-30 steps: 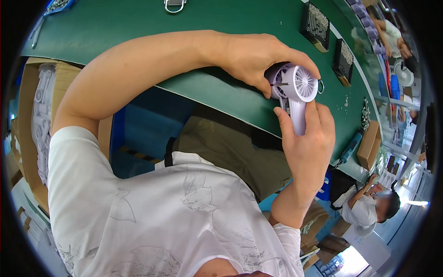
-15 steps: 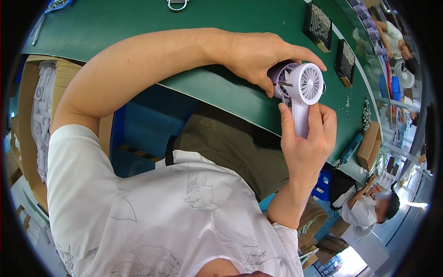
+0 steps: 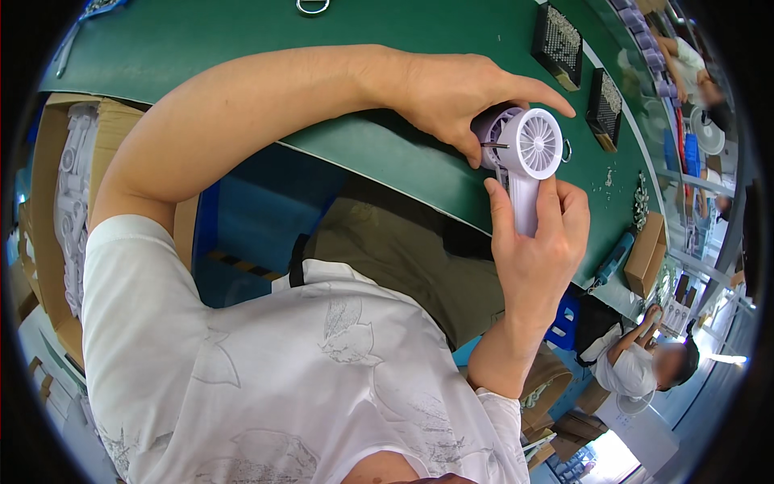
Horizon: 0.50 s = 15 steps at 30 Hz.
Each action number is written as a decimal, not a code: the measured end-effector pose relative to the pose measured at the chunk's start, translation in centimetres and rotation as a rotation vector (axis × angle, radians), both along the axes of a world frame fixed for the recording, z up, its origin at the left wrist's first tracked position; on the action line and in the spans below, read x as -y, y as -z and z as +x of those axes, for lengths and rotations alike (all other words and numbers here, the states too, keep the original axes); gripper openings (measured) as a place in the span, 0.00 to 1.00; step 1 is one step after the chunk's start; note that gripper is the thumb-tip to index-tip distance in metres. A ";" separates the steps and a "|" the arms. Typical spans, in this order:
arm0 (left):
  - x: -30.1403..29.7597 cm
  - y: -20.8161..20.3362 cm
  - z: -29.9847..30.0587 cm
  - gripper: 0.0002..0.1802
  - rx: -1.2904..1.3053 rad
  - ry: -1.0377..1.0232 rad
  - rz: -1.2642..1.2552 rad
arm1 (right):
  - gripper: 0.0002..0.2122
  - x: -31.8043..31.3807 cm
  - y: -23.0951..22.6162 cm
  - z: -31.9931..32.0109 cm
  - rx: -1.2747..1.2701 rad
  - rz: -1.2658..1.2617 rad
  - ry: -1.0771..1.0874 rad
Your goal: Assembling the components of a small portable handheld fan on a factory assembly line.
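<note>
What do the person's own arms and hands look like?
The left hand and the right hand are bare, with no gloves or rings visible. The forearms are also uncovered. Short white fabric sleeves belong to a white shirt with grey leaf outlines.

Bench [image 3: 201, 36]: is spanning upper view, green.
Floor [image 3: 238, 286]: is showing blue below bench.
Light [image 3: 730, 357]: is glowing at far right.

Left arm [image 3: 266, 93] bent sharply at the elbow [image 3: 133, 189], forearm crossing rightward; left hand [image 3: 447, 93] arched in a grip, index finger [image 3: 538, 91] extended nearly straight, thumb [image 3: 466, 145] angled down. Right forearm [image 3: 509, 347] rises steeply; right hand [image 3: 542, 242] curled in a grip, right thumb [image 3: 499, 206] and right index finger [image 3: 550, 208] pointing up, apart.
</note>
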<state>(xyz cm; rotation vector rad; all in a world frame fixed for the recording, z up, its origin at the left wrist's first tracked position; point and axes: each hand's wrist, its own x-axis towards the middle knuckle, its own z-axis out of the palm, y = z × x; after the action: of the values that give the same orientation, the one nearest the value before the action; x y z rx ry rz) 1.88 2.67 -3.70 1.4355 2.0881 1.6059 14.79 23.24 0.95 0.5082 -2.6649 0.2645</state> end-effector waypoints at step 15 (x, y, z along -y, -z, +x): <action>0.4 -0.8 0.1 0.58 0.042 0.027 -0.026 | 0.29 0.1 -0.5 -0.3 0.030 0.057 -0.013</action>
<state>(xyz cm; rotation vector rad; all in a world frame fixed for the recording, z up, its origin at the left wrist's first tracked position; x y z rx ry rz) 1.95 2.29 -2.88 1.4031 2.0504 1.5796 14.51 23.13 1.40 0.5437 -2.7059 0.2027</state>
